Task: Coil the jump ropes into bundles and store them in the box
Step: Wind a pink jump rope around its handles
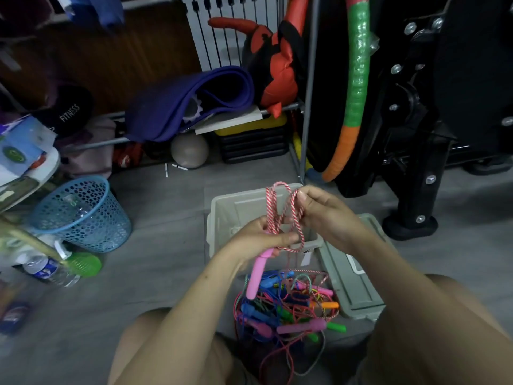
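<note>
I hold a pink-and-white striped jump rope (pixel 277 215) above the grey plastic box (pixel 222 215). My left hand (pixel 258 240) grips the rope's loops together with its pink handle (pixel 256 276), which hangs down. My right hand (pixel 324 215) pinches a loop of the same rope at its top. A tangled pile of several jump ropes (pixel 288 307) with blue, pink, green and orange handles lies on the floor between my knees, in front of the box.
The box's grey lid (pixel 352 279) lies to its right. A blue mesh basket (pixel 83 215) and water bottles (pixel 47 269) sit at left. A purple mat (pixel 188 104), a ball (pixel 189 150), a rack and black gym equipment (pixel 416 134) stand behind.
</note>
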